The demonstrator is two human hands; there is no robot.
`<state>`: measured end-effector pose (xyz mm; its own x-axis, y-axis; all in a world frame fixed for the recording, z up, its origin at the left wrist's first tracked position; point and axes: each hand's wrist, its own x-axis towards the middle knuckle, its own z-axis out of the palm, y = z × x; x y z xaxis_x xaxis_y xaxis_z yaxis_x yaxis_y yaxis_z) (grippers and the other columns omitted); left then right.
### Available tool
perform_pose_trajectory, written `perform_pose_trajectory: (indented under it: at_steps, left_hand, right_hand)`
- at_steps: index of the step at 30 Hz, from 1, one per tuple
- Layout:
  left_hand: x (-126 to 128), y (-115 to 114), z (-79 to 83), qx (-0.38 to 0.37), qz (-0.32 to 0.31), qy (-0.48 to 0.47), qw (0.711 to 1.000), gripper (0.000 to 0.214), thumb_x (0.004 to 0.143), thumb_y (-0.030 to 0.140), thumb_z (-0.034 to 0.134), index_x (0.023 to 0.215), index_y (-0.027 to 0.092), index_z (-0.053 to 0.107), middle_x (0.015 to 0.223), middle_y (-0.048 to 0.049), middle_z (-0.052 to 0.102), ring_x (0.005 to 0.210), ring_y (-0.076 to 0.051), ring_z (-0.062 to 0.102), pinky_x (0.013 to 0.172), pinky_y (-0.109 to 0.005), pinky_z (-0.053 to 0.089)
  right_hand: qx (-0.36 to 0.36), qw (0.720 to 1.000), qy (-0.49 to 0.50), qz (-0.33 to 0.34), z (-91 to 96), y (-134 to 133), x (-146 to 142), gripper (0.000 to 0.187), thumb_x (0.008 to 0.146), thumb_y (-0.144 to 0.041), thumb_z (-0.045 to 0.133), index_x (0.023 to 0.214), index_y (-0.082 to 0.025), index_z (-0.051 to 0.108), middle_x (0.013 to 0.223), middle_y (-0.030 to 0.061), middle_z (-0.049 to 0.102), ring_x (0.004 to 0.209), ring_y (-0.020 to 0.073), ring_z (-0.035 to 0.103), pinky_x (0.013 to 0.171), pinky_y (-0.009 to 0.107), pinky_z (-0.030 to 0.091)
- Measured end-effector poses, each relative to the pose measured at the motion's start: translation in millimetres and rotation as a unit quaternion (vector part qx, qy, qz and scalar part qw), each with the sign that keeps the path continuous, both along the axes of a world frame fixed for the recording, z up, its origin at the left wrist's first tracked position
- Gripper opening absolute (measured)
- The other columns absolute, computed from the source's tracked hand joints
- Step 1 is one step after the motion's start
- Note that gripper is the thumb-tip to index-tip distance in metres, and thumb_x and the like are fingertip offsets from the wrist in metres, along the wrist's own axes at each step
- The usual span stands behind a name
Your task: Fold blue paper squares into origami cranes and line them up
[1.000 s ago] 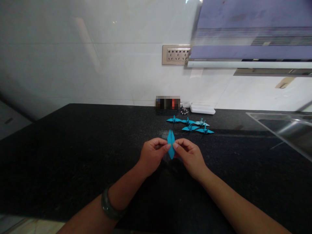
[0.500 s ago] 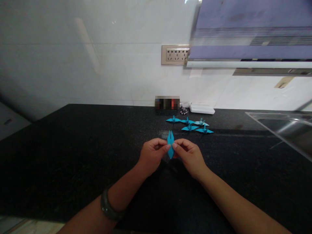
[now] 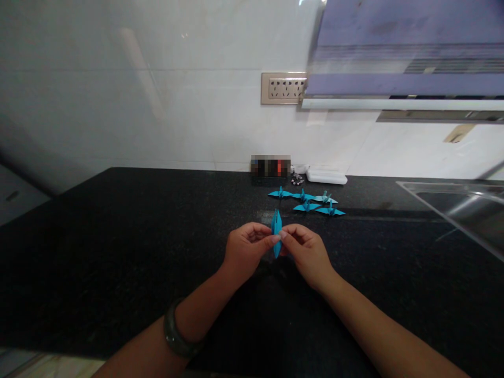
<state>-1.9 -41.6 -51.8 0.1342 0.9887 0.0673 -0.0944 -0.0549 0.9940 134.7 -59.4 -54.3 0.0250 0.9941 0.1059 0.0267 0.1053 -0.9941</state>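
Note:
A narrow folded piece of blue paper [image 3: 276, 224] stands upright between my two hands, just above the black countertop [image 3: 118, 236]. My left hand [image 3: 246, 249] pinches its left side with thumb and fingers closed. From the right, my right hand [image 3: 307, 252] pinches the same piece, and the fingertips of both hands meet at its middle. A dark bracelet [image 3: 177, 336] sits on my left wrist. Several finished blue paper cranes [image 3: 307, 202] lie in a group on the counter just beyond my hands.
A white flat box [image 3: 326, 176] and a small dark object [image 3: 271, 166] rest against the white wall. A wall socket strip [image 3: 283, 88] is above them. A steel sink [image 3: 464, 210] is at the right, and a range hood [image 3: 405, 58] hangs overhead.
The blue paper has been pressed narrower between my fingertips; the two top points now lie close together. My hands have stayed in place.

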Motion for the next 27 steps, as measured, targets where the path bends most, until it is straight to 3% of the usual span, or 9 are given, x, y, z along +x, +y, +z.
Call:
perform_pose_trajectory:
  at_steps: [14, 19, 23, 27]
  left_hand:
    - [-1.9, 0.2, -0.2, 0.005, -0.014, 0.031, 0.999, 0.019, 0.070, 0.030, 0.063, 0.076, 0.012, 0.065, 0.067, -0.0034, 0.066, 0.061, -0.013, 0.060, 0.057, -0.024, 0.047]
    - [-1.3, 1.3, -0.8, 0.001, -0.006, -0.016, 1.000, 0.015, 0.066, 0.024, 0.066, 0.074, 0.013, 0.060, 0.066, -0.0010, 0.064, 0.060, -0.011, 0.059, 0.058, -0.022, 0.046]
    - [-1.4, 1.7, 0.7, -0.019, -0.009, -0.053, 0.998, 0.028, 0.063, 0.021, 0.069, 0.087, 0.014, 0.057, 0.069, -0.0008, 0.066, 0.061, -0.012, 0.060, 0.057, -0.023, 0.047]
    - [-0.8, 0.2, 4.0, -0.055, -0.049, -0.076, 0.994, 0.032, 0.062, 0.021, 0.069, 0.091, 0.011, 0.059, 0.073, -0.0035, 0.067, 0.066, -0.014, 0.061, 0.064, -0.026, 0.048]
  right_hand:
    - [-0.002, 1.000, -0.011, 0.001, -1.3, 0.4, 0.7, 0.017, 0.075, -0.033, 0.057, 0.072, -0.016, 0.057, 0.058, -0.0013, 0.055, 0.052, 0.0111, 0.051, 0.052, 0.024, 0.041]
    - [0.002, 1.000, -0.026, -0.002, -2.5, -0.6, 1.3, 0.017, 0.075, -0.033, 0.057, 0.073, -0.016, 0.057, 0.058, -0.0008, 0.055, 0.053, 0.0117, 0.051, 0.051, 0.024, 0.040]
    - [0.010, 1.000, -0.023, -0.013, -3.7, -0.3, 2.1, 0.016, 0.072, -0.031, 0.060, 0.074, -0.016, 0.058, 0.059, -0.0016, 0.055, 0.052, 0.0103, 0.049, 0.050, 0.023, 0.039]
    - [-0.001, 1.000, -0.012, -0.015, -2.5, -0.2, 2.6, 0.015, 0.070, -0.029, 0.062, 0.076, -0.016, 0.059, 0.057, -0.0032, 0.053, 0.049, 0.0080, 0.046, 0.047, 0.021, 0.036]
